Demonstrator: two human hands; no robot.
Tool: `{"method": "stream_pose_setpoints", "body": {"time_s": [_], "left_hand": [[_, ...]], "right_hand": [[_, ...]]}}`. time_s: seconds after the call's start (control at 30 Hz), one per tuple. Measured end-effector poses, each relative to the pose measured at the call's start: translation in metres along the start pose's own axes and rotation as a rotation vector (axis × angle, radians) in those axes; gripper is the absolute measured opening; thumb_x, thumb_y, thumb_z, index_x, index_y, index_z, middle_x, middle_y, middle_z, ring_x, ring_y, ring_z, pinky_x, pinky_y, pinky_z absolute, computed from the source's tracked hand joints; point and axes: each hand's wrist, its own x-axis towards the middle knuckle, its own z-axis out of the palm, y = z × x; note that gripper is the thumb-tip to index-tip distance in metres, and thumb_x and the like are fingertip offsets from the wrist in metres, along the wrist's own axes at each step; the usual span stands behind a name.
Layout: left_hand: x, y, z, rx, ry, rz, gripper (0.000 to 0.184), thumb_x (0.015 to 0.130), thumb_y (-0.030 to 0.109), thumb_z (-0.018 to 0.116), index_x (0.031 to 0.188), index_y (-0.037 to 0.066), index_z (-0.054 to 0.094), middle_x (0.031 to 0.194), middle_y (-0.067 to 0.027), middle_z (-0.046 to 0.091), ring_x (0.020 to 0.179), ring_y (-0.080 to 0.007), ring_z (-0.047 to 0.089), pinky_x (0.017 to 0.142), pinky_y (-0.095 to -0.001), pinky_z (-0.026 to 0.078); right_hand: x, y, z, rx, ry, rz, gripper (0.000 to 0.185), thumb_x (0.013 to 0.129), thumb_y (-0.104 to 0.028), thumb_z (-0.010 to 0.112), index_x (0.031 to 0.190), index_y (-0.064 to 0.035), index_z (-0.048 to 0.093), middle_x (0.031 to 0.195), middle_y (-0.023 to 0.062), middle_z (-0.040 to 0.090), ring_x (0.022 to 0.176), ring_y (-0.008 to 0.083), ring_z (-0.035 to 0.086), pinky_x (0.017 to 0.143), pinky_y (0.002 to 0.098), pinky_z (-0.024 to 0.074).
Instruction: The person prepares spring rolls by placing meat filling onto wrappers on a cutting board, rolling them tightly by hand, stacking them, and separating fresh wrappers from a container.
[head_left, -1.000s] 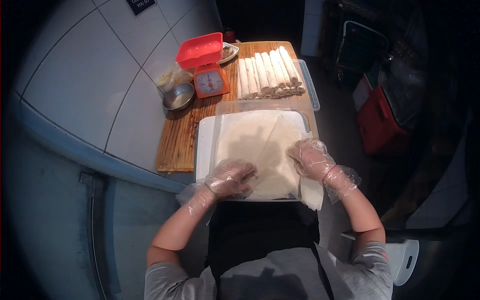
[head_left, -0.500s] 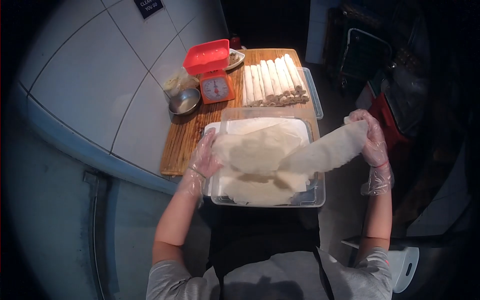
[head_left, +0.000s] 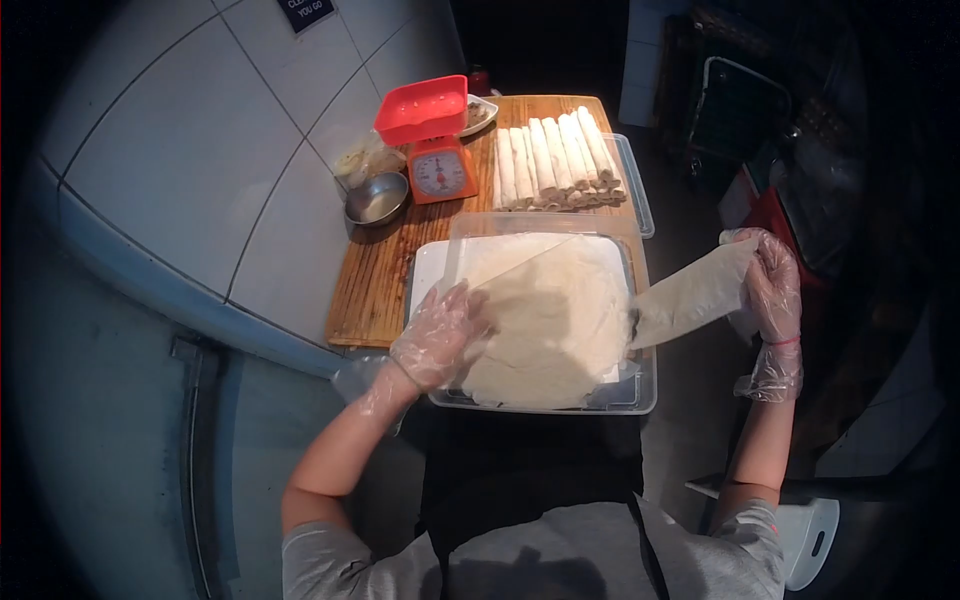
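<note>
A stack of thin, pale dough wrappers (head_left: 545,350) lies in a shallow clear plastic tray (head_left: 642,385). My left hand (head_left: 440,335), in a clear plastic glove, is over the left edge of the stack, its fingers stretched out and apart. Off the tray's right side, my gloved right hand (head_left: 773,285) grips one end of a loose dough wrapper (head_left: 695,297). That wrapper hangs in a long strip, its lower end close to the right of the stack. Just beyond the tray, white rolls (head_left: 555,155) are piled side by side.
A red kitchen scale (head_left: 440,172) stands on the wooden table (head_left: 365,295), beside a metal bowl (head_left: 377,200) and a plastic bag (head_left: 365,163). Behind it is a white dish (head_left: 482,115). A tiled wall (head_left: 170,150) borders the left, and a white stool (head_left: 812,540) is at lower right.
My right hand has moved right, drawing the wrapper off the stack. My left hand has let go of the lifted sheet's side and come down over the stack's left part.
</note>
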Motion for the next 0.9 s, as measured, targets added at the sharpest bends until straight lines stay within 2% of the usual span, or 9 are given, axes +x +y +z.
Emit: {"method": "stream_pose_setpoints", "body": {"time_s": [0.2, 0.27, 0.4, 0.5, 0.6, 0.7, 0.73, 0.8, 0.9], "left_hand": [[0.016, -0.025, 0.008, -0.161, 0.029, 0.122, 0.038, 0.08, 0.016, 0.074, 0.117, 0.013, 0.067, 0.131, -0.0097, 0.059, 0.126, -0.0323, 0.053, 0.11, -0.0505, 0.039], [0.02, -0.031, 0.009, -0.18, 0.099, 0.195, 0.031, 0.08, 0.014, 0.074, 0.11, 0.011, 0.068, 0.124, -0.0106, 0.062, 0.116, -0.0333, 0.058, 0.103, -0.0489, 0.044], [0.034, -0.038, 0.014, -0.401, 0.253, 0.256, 0.017, 0.083, 0.015, 0.07, 0.097, 0.006, 0.067, 0.109, -0.0134, 0.067, 0.099, -0.0363, 0.064, 0.088, -0.0431, 0.051], [0.048, -0.036, 0.002, -0.662, 0.317, 0.071, 0.023, 0.091, 0.025, 0.065, 0.093, 0.002, 0.063, 0.1, -0.0144, 0.066, 0.089, -0.0335, 0.065, 0.079, -0.0399, 0.052], [0.06, -0.043, -0.023, -0.868, 0.101, -0.218, 0.033, 0.1, 0.033, 0.055, 0.107, 0.001, 0.064, 0.096, -0.0141, 0.065, 0.09, -0.0264, 0.064, 0.082, -0.0371, 0.05], [0.078, -0.069, 0.016, -0.94, 0.471, -0.249, 0.039, 0.104, 0.034, 0.049, 0.121, 0.001, 0.063, 0.102, -0.014, 0.065, 0.097, -0.0204, 0.062, 0.089, -0.0353, 0.047], [0.066, -0.059, -0.01, -0.787, 0.391, -0.38, 0.043, 0.106, 0.033, 0.047, 0.13, 0.001, 0.06, 0.113, -0.0141, 0.066, 0.106, -0.0207, 0.06, 0.096, -0.0317, 0.044], [0.08, -0.098, 0.039, -0.86, 0.46, -0.411, 0.044, 0.106, 0.035, 0.046, 0.131, 0.0, 0.059, 0.117, -0.0141, 0.064, 0.108, -0.0233, 0.059, 0.098, -0.0319, 0.044], [0.098, -0.098, 0.034, -0.759, 0.463, -0.387, 0.047, 0.106, 0.035, 0.045, 0.134, 0.0, 0.056, 0.124, -0.0153, 0.063, 0.114, -0.027, 0.058, 0.103, -0.0336, 0.043]], "right_hand": [[-0.004, -0.009, 0.003, -0.051, 0.068, -0.003, 0.028, 0.095, -0.004, 0.055, 0.122, 0.0014, 0.062, 0.12, 0.0059, 0.066, 0.107, 0.0114, 0.059, 0.097, 0.0265, 0.0444], [-0.007, -0.015, -0.002, -0.067, 0.065, 0.104, 0.029, 0.095, -0.003, 0.055, 0.124, 0.0018, 0.061, 0.12, 0.0057, 0.065, 0.113, 0.0123, 0.058, 0.101, 0.0272, 0.0425], [-0.012, 0.011, -0.018, -0.113, 0.052, 0.102, 0.028, 0.097, -0.004, 0.054, 0.124, 0.002, 0.06, 0.118, 0.0045, 0.064, 0.11, 0.0116, 0.058, 0.101, 0.0263, 0.0418], [-0.017, 0.007, -0.021, -0.083, -0.026, 0.128, 0.026, 0.097, -0.002, 0.054, 0.121, 0.0009, 0.06, 0.114, 0.0034, 0.064, 0.107, 0.0112, 0.058, 0.098, 0.0261, 0.0431], [-0.022, 0.0, -0.027, -0.024, -0.078, 0.301, 0.021, 0.093, 0.003, 0.053, 0.111, -0.0003, 0.064, 0.104, 0.0018, 0.066, 0.103, 0.0123, 0.061, 0.096, 0.0276, 0.0452], [-0.027, 0.017, -0.045, -0.191, -0.181, 0.182, 0.017, 0.093, 0.003, 0.054, 0.106, -0.0007, 0.066, 0.103, 0.0022, 0.068, 0.1, 0.0128, 0.062, 0.095, 0.0281, 0.0466], [-0.031, 0.017, -0.044, -0.142, -0.11, 0.238, 0.016, 0.092, 0.003, 0.056, 0.103, -0.0008, 0.067, 0.105, 0.004, 0.069, 0.101, 0.0134, 0.063, 0.094, 0.0282, 0.0474], [-0.031, 0.012, -0.038, -0.125, -0.068, 0.261, 0.016, 0.092, 0.002, 0.058, 0.105, -0.0003, 0.067, 0.107, 0.0044, 0.069, 0.102, 0.0136, 0.063, 0.095, 0.0279, 0.0472], [-0.027, 0.007, -0.036, -0.133, -0.052, 0.242, 0.019, 0.092, 0.0, 0.06, 0.109, -0.0001, 0.068, 0.111, 0.0051, 0.068, 0.105, 0.0139, 0.062, 0.097, 0.0281, 0.0467]]}}
